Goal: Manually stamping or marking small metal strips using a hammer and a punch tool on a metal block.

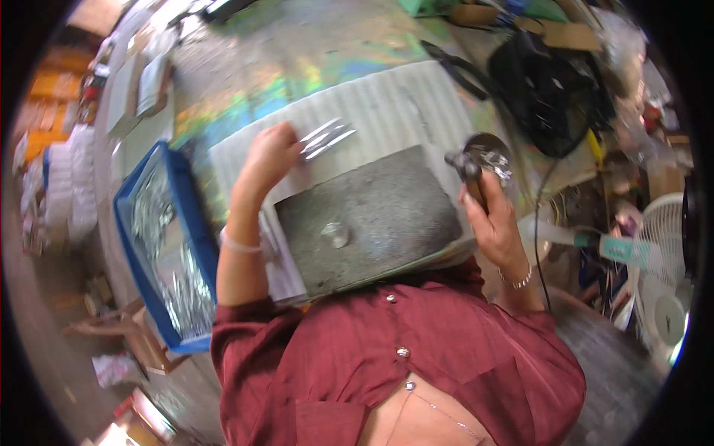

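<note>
My left hand [271,154] is closed and a little blurred above a white foam sheet [379,97]. Right beside its fingers are several slim shiny metal pieces [326,139]; whether the fingers grip any of them is hidden. In my right hand [494,223] is a small hammer [470,172], its dark head tilted up and away from me. That head is close to a round dish [487,141] of shiny bits. Between my arms lies a dark grey, worn slab [387,201], with a small round clear or silvery object [335,235] on it.
A blue bin [195,245] full of shiny metal pieces stands left of my left forearm. Dark-handled pliers [457,70] and a black bag [539,93] are at the far right. A cable [538,223] hangs near my right arm, and a white fan [658,260] stands beyond.
</note>
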Motion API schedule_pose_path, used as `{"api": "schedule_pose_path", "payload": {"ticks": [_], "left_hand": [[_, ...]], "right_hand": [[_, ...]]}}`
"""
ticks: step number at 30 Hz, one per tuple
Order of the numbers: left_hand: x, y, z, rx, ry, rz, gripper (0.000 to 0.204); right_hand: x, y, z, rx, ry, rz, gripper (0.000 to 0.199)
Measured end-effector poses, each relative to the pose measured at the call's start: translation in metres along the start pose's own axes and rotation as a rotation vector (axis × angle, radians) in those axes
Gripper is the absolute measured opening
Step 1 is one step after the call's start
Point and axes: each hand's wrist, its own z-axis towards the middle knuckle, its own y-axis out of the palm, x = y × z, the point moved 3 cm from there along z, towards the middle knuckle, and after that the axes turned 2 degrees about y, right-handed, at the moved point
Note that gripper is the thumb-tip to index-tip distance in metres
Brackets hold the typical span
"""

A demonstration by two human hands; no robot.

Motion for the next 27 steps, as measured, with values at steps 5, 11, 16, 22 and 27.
{"api": "schedule_pose_path", "payload": {"ticks": [5, 11, 16, 22, 27], "left_hand": [[0.018, -0.047, -0.056, 0.409, -0.135, -0.292, 0.007], [0.058, -0.06, -0.13, 0.561, -0.232, -0.643, 0.009], [0.086, -0.05, -0.17, 0.497, -0.267, -0.501, 0.009], [0.108, -0.039, -0.175, 0.415, -0.152, -0.353, 0.014], [0.103, -0.027, -0.177, 0.333, -0.139, -0.36, 0.015]], "right_hand": [[0.049, -0.035, 0.032, 0.168, 0.108, -0.183, 0.024], [0.066, -0.04, 0.043, 0.113, 0.058, -0.504, 0.029], [0.073, -0.031, 0.056, 0.044, 0.118, -0.62, 0.022], [0.078, -0.028, 0.067, -0.015, 0.126, -0.663, 0.02], [0.073, -0.032, 0.069, -0.029, 0.114, -0.592, 0.021]]}}
